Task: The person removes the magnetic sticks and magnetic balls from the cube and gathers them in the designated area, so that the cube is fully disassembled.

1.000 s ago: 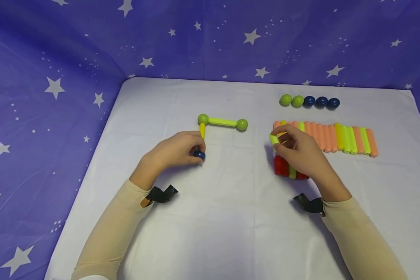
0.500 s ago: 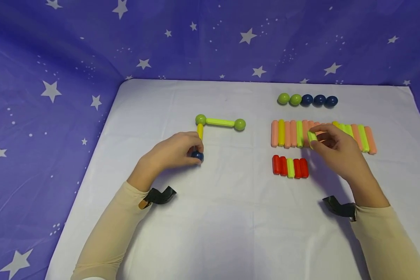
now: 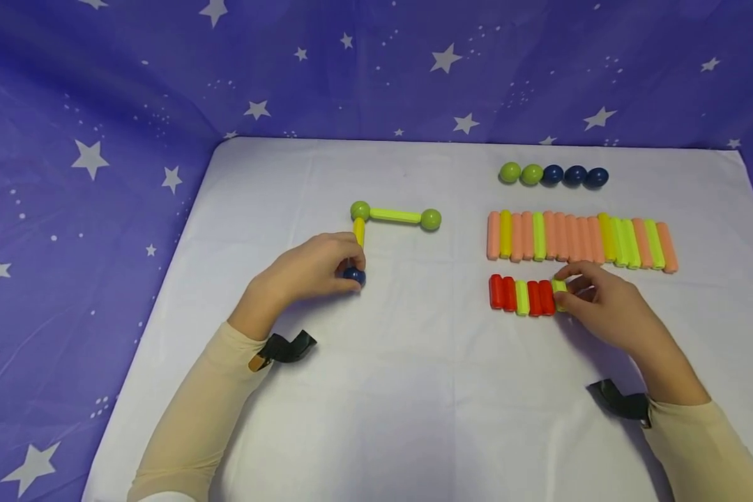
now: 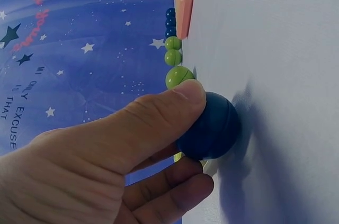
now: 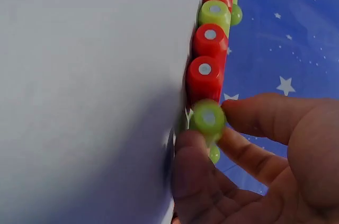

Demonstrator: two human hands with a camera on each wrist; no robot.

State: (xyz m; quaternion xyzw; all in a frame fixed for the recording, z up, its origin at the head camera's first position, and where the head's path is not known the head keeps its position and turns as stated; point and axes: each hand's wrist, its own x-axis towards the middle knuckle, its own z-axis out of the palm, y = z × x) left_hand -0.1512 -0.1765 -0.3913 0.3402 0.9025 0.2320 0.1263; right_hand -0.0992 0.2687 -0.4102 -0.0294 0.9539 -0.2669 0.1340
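My left hand [image 3: 307, 272] pinches a dark blue ball [image 4: 212, 126] at the near end of a yellow rod [image 3: 359, 231]. That rod runs up to a green ball [image 3: 360, 210], from which a lime rod [image 3: 395, 216] leads right to another green ball [image 3: 431, 219]. At the right, my right hand [image 3: 609, 310] pinches a short lime rod [image 5: 207, 118] between thumb and fingers. It stands at the right end of a row of short red rods [image 3: 496, 291] with one lime rod [image 3: 522, 298] among them. Grey discs show on the rod ends in the right wrist view.
Behind the short row lies a long row of pink, yellow and lime rods [image 3: 561, 237]. Farther back, green balls [image 3: 510, 172] and dark blue balls [image 3: 574, 176] form a line. A starry purple cloth [image 3: 376, 70] hangs behind the white table [image 3: 376, 418].
My right hand has carried the short lime rod rightward over the long row, then down to the right end of the red row. My left hand stays on the blue ball.
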